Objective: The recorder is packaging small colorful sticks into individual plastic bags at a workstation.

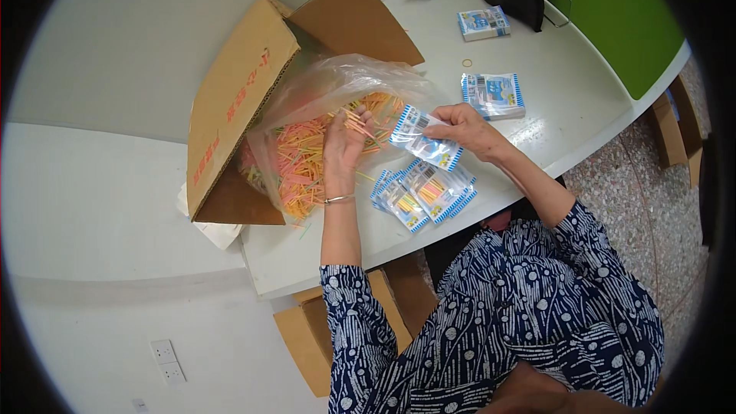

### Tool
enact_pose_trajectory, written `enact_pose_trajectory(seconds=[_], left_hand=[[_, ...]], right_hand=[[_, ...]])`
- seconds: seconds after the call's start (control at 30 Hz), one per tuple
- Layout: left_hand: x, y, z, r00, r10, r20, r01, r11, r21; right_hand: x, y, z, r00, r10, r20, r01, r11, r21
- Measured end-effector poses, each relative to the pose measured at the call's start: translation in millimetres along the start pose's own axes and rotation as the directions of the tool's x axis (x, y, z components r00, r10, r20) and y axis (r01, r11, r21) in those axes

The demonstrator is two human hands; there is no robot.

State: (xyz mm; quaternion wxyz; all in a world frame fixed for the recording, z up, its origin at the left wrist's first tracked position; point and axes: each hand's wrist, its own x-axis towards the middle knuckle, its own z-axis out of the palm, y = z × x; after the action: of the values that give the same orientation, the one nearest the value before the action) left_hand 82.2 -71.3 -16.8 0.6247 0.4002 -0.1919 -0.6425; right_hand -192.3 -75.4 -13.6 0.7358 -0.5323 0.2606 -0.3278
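Patterned sleeve (360, 322) | left hand (343, 149) in sticks (299, 161) | right hand (464, 129) holds packet (424, 140)

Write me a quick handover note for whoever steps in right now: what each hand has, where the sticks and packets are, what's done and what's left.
Left hand: in the clear plastic bag inside the open cardboard box, fingers gripping a pinch of thin orange, pink and yellow sticks.
Right hand: holding one small blue-and-white striped plastic packet above the white table.
Done: a fan of filled packets lies at the table's near edge; more stacks sit further back.
Left: many loose sticks remain in the bag; whether the held packet is filled cannot be told.
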Motion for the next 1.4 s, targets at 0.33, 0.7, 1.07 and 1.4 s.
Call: enact_pose_trajectory(seconds=[0.33,0.7,1.07,1.4], left_hand=[[11,-25,1,0.985,0.173,-0.026,-0.171,0.984,0.051],[-1,-17,17,0.944,0.330,0.020,-0.330,0.943,0.037],[-10,-24,30,0.963,0.267,-0.038,-0.266,0.963,0.033],[-6,-17,24,0.958,0.278,-0.070,-0.278,0.960,0.000]], right_hand=[[20,12,4,0.999,0.042,-0.013,-0.042,0.999,0.035],[19,5,4,0.997,-0.063,0.046,0.068,0.988,-0.136],[28,12,5,0.905,-0.416,0.088,0.370,0.668,-0.645],[32,17,8,0.815,-0.551,0.180,0.447,0.398,-0.802]])
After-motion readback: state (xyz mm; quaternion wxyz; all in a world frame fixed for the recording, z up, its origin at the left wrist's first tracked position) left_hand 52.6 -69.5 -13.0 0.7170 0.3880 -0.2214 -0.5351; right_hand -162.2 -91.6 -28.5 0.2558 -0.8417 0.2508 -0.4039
